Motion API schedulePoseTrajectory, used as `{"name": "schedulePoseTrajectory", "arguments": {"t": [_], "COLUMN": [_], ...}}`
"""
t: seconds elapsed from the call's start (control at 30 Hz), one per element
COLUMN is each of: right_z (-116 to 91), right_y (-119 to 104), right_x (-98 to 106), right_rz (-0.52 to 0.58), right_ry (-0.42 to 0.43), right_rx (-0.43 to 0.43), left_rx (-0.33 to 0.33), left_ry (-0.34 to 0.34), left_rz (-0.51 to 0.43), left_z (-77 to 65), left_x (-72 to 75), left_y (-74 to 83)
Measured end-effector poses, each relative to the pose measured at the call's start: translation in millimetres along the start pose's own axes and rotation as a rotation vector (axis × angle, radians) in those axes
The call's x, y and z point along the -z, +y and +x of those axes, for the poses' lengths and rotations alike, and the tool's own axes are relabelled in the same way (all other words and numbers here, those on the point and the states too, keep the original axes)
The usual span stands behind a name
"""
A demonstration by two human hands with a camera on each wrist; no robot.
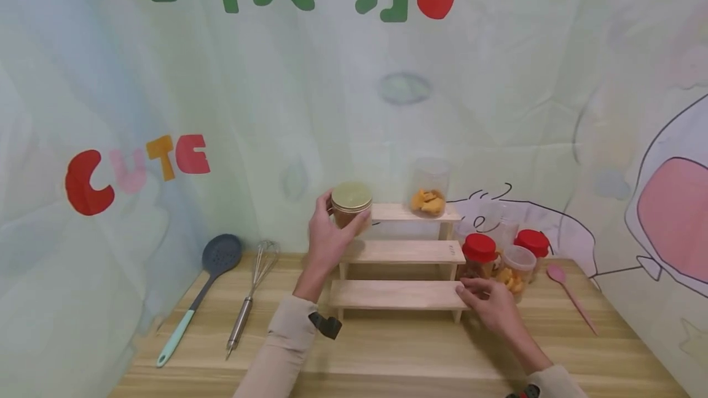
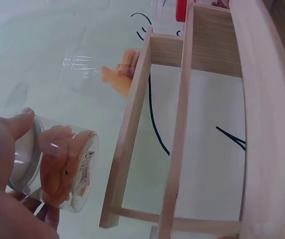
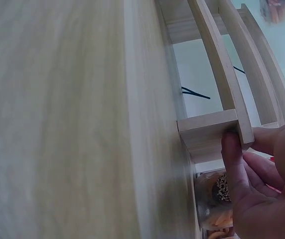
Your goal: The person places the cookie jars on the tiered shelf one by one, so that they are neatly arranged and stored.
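Observation:
My left hand (image 1: pixel 327 233) grips a clear jar with a gold lid (image 1: pixel 352 196) near the left end of the top tier of a three-tier wooden display stand (image 1: pixel 395 295). Orange-brown pieces show inside this jar (image 2: pixel 63 164) in the left wrist view, where a gap separates it from the stand. My right hand (image 1: pixel 495 309) pinches the right end of the lowest tier; in the right wrist view the thumb (image 3: pixel 233 159) presses the board's underside edge. On the top tier's right end stands a clear jar (image 1: pixel 429 201) with orange pieces.
Right of the stand cluster red-lidded jars (image 1: pixel 479 249) and a clear-lidded jar (image 1: pixel 517 269). A pink spoon (image 1: pixel 572 300) lies farther right. To the left lie a slotted turner (image 1: pixel 201 287) and a whisk (image 1: pixel 249 300). A printed cloth (image 1: pixel 310 97) hangs behind the wooden table (image 1: pixel 387 355).

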State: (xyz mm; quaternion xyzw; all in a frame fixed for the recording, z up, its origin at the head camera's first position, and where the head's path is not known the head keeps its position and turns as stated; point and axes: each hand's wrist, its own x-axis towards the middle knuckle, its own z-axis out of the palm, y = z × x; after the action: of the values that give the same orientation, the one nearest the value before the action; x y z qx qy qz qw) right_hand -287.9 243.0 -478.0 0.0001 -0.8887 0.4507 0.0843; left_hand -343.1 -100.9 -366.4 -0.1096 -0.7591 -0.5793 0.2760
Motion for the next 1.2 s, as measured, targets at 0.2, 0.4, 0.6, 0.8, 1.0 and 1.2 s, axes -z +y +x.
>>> {"name": "schedulePoseTrajectory", "arguments": {"t": [0.2,0.4,0.6,0.8,1.0,1.2], "right_z": [-1.9,-2.3,-2.2,0.1,0.0,0.9], "right_y": [-1.5,1.9,1.8,1.4,1.7,0.7], "right_x": [-1.5,-5.2,-4.6,-2.0,-2.8,-2.3], "right_rz": [0.003,0.002,0.004,0.009,0.013,0.014], "right_ry": [0.002,0.015,0.024,0.02,0.013,0.015], "right_rx": [-0.004,-0.011,0.0,-0.003,-0.017,-0.012], "left_rx": [-0.008,0.041,0.068,0.051,0.004,-0.031], "left_ry": [-0.058,-0.063,-0.052,-0.132,-0.129,-0.125], "left_rz": [0.018,0.108,0.131,0.22,0.281,0.323], "left_z": [17.6,22.9,26.0,28.1,26.7,29.3], "left_x": [-22.7,-47.6,-61.3,-71.7,-81.2,-87.1], "left_y": [3.4,-7.9,-9.0,-1.3,-1.7,-3.8]}}
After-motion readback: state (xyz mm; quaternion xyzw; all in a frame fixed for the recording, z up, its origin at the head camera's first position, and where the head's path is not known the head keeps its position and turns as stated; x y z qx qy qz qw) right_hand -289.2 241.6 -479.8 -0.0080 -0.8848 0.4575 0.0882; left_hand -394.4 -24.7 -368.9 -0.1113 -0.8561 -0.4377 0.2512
